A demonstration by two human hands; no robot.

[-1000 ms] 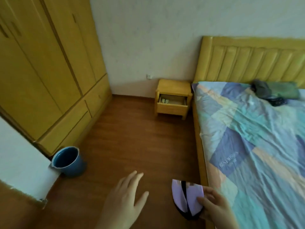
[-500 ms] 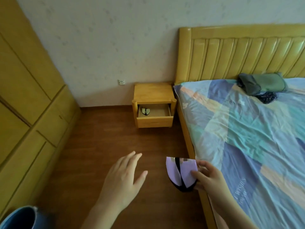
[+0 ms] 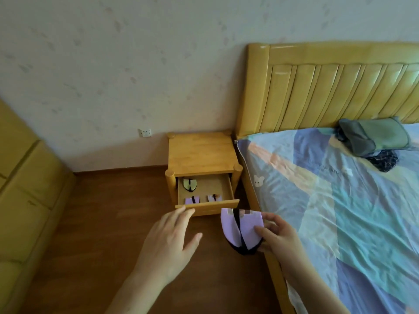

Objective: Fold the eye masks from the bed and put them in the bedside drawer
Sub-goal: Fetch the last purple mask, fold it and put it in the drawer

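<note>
My right hand (image 3: 276, 236) pinches a folded purple eye mask (image 3: 240, 230) with a black strap and edge, held in the air just in front of the open bedside drawer (image 3: 210, 206). Inside the drawer lie a green folded mask (image 3: 190, 184) at the back left, a purple one (image 3: 192, 200) at the front left and a pale pink one (image 3: 214, 197) at the front middle. My left hand (image 3: 170, 243) hovers empty with fingers spread, fingertips close to the drawer's front panel. The bed (image 3: 340, 200) has a patchwork sheet.
The wooden nightstand (image 3: 201, 152) stands between the wall and the yellow headboard (image 3: 328, 87). Folded dark and green cloth (image 3: 371, 139) lies near the headboard. A yellow wardrobe (image 3: 25, 200) lines the left side, with wooden floor (image 3: 102, 234) between it and the bed.
I have come closer to the nightstand; the drawer's contents now show. Both hands have moved forward toward the drawer, the right still holding the purple mask.
</note>
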